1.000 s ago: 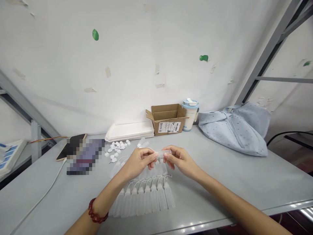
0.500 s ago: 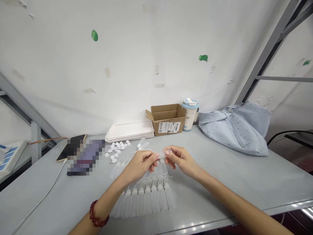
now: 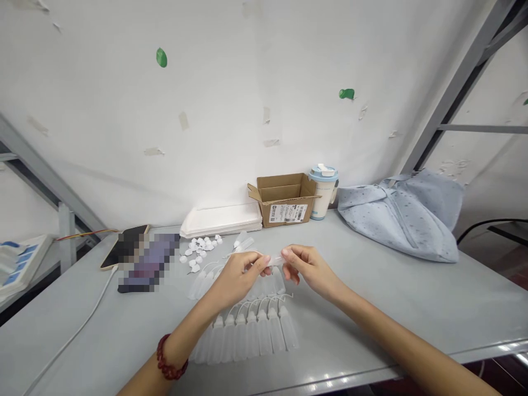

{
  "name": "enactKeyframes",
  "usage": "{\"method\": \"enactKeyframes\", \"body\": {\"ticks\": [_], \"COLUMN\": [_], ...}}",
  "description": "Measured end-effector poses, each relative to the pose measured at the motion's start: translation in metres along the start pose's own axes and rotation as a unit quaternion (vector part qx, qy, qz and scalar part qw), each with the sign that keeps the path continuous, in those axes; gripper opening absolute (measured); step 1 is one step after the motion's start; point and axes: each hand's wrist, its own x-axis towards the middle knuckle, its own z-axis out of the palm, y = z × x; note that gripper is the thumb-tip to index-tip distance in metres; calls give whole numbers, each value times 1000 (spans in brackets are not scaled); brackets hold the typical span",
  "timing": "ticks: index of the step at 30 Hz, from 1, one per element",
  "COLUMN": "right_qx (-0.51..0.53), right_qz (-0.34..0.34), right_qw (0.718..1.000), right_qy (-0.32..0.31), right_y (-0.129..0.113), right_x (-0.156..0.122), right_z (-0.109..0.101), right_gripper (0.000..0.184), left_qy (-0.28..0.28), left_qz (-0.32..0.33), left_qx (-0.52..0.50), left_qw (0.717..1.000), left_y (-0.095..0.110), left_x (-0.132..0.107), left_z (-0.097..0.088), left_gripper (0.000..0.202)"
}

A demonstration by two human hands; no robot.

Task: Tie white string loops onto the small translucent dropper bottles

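In front of my chest, above the table, my left hand (image 3: 245,270) pinches one end of a small translucent plastic bottle (image 3: 277,259). The thumb and forefinger of my right hand (image 3: 304,264) close on its other end, the remaining fingers curled loosely. Much of the bottle is hidden by the fingers. Below my hands lies a row of similar bottles (image 3: 264,336), side by side, with thin curved white tubes at their tops. A second row (image 3: 202,283) lies partly under my left hand. Two loose bottles (image 3: 243,242) rest behind it.
Small white caps (image 3: 200,245) are scattered behind my left hand. Along the wall stand a stack of white trays (image 3: 223,220), an open cardboard box (image 3: 286,212), a lidded cup (image 3: 324,192) and a blue cloth bag (image 3: 396,220). A phone (image 3: 124,247) and a white cable (image 3: 82,327) lie left.
My right fingertips have shifted slightly along the bottle, and its outer end shows less than before. The whole view has moved a little; the rows on the table look the same.
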Motion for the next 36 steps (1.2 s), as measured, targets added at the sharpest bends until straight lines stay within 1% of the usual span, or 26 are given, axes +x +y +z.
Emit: {"method": "enactKeyframes", "body": {"ticks": [2, 4, 7, 11, 15, 17, 18, 20, 22, 25, 27, 30, 32, 34, 36], "right_qx": [-6, -19, -44, -49, -23, 3, 14, 31, 39, 34, 22, 7, 9, 23, 38], "right_qz": [-9, -10, -8, -6, 29, 52, 60, 72, 76, 66, 49, 26, 21, 20, 14], "right_qw": [1000, 1000, 999, 999, 999, 998, 998, 996, 996, 997, 998, 998, 996, 994, 993], "right_qy": [-4, -1, 10, 9, -9, -21, -26, -32, -31, -32, -40, -60, -83, -104, -115], "right_y": [0, 1, 3, 2, -1, -1, 0, 1, 3, 3, 3, 1, 0, 0, -1], "right_x": [-1, -1, -1, -1, 1, 2, 2, 3, 4, 5, 4, 2, 0, -1, -3], "right_z": [1, 2, 4, 4, 3, 1, 1, 0, -1, -2, -2, -3, -2, -2, -1], "right_gripper": [44, 44, 46, 47, 50, 50, 50, 51, 53, 54, 54, 53, 54, 55, 57], "left_qy": [-8, -4, 14, 40, 74, 79, 76, 66, 49, 1, -29, -51, -62, -70, -68], "left_qz": [-14, -18, -4, 65, 161, 184, 184, 164, 124, 49, 16, -5, -13, -17, -13], "left_qx": [0, 10, 36, 111, 177, 197, 200, 193, 176, 140, 94, 6, -29, -34, -16], "left_qw": [1000, 1000, 999, 991, 968, 960, 959, 965, 975, 989, 995, 999, 998, 997, 997], "left_y": [0, 0, 0, -2, -9, -11, -12, -11, -9, -3, 1, 4, 5, 6, 7], "left_x": [0, 0, -1, -2, -1, 0, 0, 0, 0, -1, -2, -3, -4, -5, -6], "left_z": [0, 1, 3, 6, 8, 9, 9, 8, 6, 1, -2, -4, -4, -5, -5], "left_gripper": [42, 42, 40, 31, 24, 24, 24, 24, 26, 35, 41, 44, 47, 47, 44]}}
